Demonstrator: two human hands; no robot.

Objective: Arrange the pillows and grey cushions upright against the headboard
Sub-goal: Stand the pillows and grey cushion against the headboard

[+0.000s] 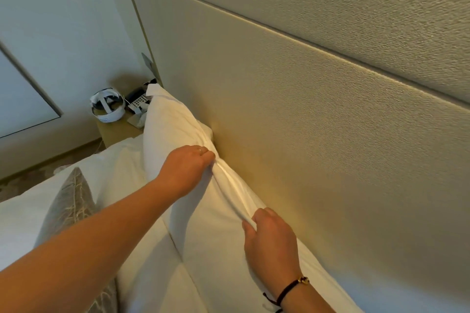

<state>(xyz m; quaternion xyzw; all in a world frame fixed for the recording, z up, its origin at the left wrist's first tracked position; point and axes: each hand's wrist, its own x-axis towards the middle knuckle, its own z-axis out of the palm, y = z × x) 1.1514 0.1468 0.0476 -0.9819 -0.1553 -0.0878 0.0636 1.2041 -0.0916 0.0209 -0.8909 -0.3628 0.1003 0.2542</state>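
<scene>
The white pillow (203, 211) stood on edge against the beige headboard (318, 134), its top seam bunched. My left hand (188, 168) pinched that seam at the farther end, fingers curled into the fabric; my right hand (272, 241) gripped the same ridge nearer me. A grey patterned cushion (68, 201) lay away from the headboard, beside another white pillow (122, 160).
</scene>
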